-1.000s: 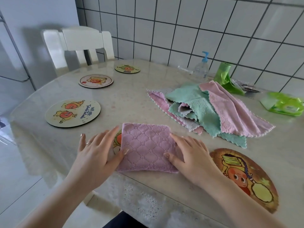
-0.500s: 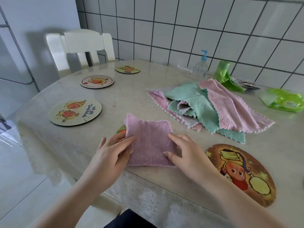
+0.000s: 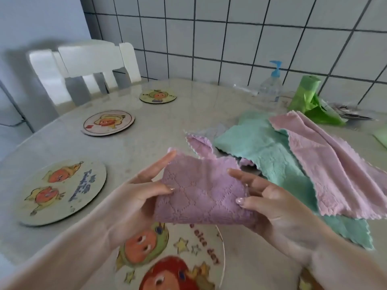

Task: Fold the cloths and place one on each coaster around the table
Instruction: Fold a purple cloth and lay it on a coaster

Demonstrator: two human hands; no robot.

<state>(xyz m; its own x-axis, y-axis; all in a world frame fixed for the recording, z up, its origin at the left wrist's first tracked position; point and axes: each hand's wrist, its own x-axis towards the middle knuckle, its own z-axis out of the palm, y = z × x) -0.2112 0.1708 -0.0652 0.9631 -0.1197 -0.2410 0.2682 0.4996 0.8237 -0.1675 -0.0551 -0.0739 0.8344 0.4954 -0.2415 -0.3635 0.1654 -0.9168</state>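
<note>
A folded purple cloth [image 3: 202, 191] is held up off the table between both hands. My left hand [image 3: 138, 195] pinches its left edge and my right hand [image 3: 270, 206] grips its right edge. Just below it lies a round cartoon coaster [image 3: 180, 258] at the table's near edge. Three more coasters sit to the left: a near one [image 3: 60, 191], a middle one [image 3: 109, 122] and a far one [image 3: 158, 96]. A loose pile of cloths lies at the right, with a mint one [image 3: 261, 147] and a pink one [image 3: 335, 170] on top.
A white chair [image 3: 88, 68] stands behind the table's far left. By the tiled wall are a clear pump bottle [image 3: 271, 86] and a green bag roll [image 3: 310, 97]. Another coaster's edge [image 3: 305, 283] shows at the bottom right.
The purple cloth was lying flat on the near coaster under both hands; now both hands have lifted it off the table, uncovering the coaster. The camera has moved closer.
</note>
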